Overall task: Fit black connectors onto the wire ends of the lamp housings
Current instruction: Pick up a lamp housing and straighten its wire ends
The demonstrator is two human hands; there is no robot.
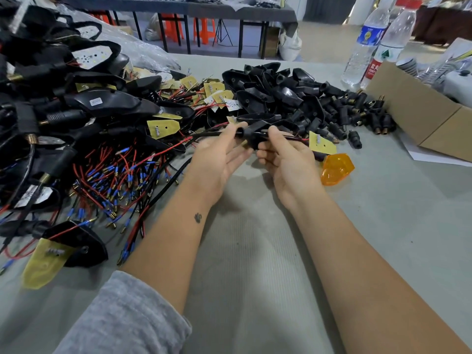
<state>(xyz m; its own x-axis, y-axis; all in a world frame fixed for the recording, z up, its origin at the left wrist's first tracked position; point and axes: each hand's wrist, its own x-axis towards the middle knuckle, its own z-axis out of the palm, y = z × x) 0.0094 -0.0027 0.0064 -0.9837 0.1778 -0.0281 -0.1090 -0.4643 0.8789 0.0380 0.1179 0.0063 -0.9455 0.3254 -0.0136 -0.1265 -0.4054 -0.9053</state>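
Observation:
Above the middle of the table my left hand [219, 152] and my right hand [283, 154] hold one black lamp housing [252, 135] between them. My left thumb and fingers pinch its black sleeved wire end where a black connector [238, 134] sits. My right hand pinches the housing's other side, where red and black wires run to a yellow circuit board [322, 144]. A heap of loose black connectors [357, 113] and empty black housings [270, 88] lies behind my hands. Wired housings with red and blue-tipped wires [115, 180] are piled on the left.
An orange lens [336, 169] lies just right of my right hand. A brown cardboard box [419, 116] stands at the right edge, with two water bottles [367, 42] behind it. A single housing with a yellow board [63, 251] lies at the near left.

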